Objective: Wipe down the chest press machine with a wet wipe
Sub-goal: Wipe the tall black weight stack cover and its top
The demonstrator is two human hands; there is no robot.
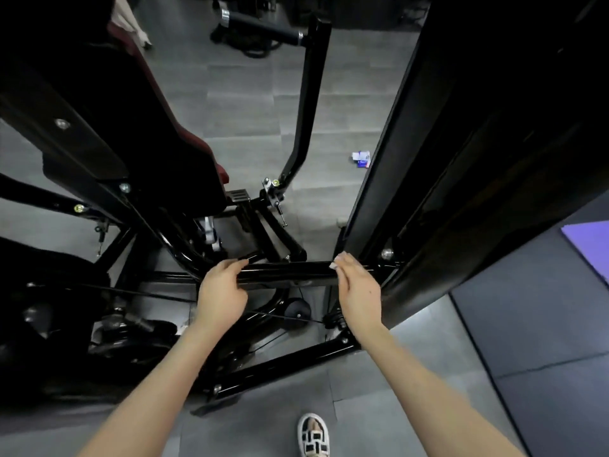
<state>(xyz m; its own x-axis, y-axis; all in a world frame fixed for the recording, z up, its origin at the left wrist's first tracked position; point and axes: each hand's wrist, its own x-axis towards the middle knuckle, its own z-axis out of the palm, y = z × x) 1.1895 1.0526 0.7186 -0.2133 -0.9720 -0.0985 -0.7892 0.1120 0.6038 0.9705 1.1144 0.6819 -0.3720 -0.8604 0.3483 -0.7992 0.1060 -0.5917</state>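
Head, left hand [224, 293], right hand [358, 293] holding crossbar [286, 273]

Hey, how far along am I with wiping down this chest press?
Done: nothing visibly shows it. In hand: left hand grips the low crossbar, right hand pinches what looks like the wipe against it. Left, probably: seat, handle arm.
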